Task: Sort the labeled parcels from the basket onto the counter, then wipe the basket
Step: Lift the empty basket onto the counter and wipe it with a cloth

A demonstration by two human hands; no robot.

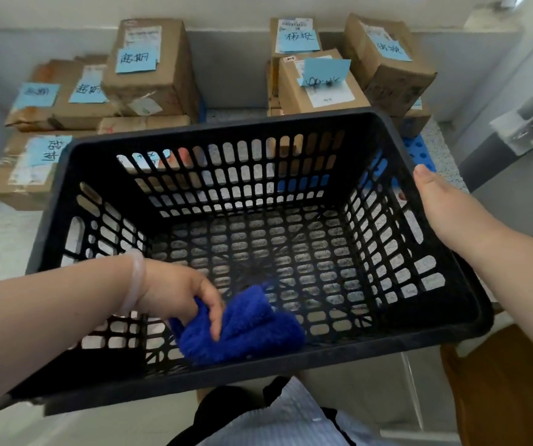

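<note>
I observe my left hand [178,294] inside the black basket [226,132], its fingers curled round a blue cloth [249,329] by the near wall. My right hand [442,204] grips the basket's right rim. The labeled parcels [149,69] stand in two groups on the bench [1,243] behind the basket.

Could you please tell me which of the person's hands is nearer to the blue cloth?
Left. The left hand grips the cloth inside the basket, by its near wall; the right hand holds the basket's right rim, well away from the cloth.
</note>
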